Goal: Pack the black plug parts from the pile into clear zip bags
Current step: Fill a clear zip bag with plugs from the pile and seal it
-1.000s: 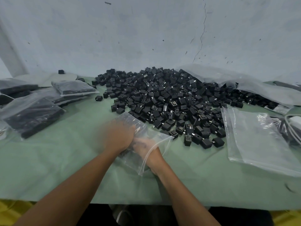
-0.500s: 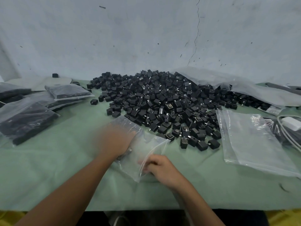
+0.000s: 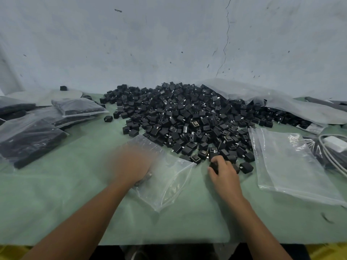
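Note:
A big pile of black plug parts (image 3: 187, 117) covers the middle of the green table. In front of it lies a clear zip bag (image 3: 169, 177), its mouth toward me. My left hand (image 3: 131, 166), blurred by motion, is on the bag's left edge and holds it. My right hand (image 3: 223, 171) has reached to the pile's near edge, and its fingers curl round one black plug part (image 3: 215, 165).
Several filled zip bags (image 3: 30, 137) lie stacked at the left. Empty clear bags (image 3: 289, 162) lie at the right, beside a white cable (image 3: 330, 152). A large plastic sheet (image 3: 277, 102) drapes over the pile's right rear. A wall stands close behind the table (image 3: 75, 203).
My right hand left the bag's mouth and moved right and forward to the pile, taking hold of a plug part. The left hand stays on the bag.

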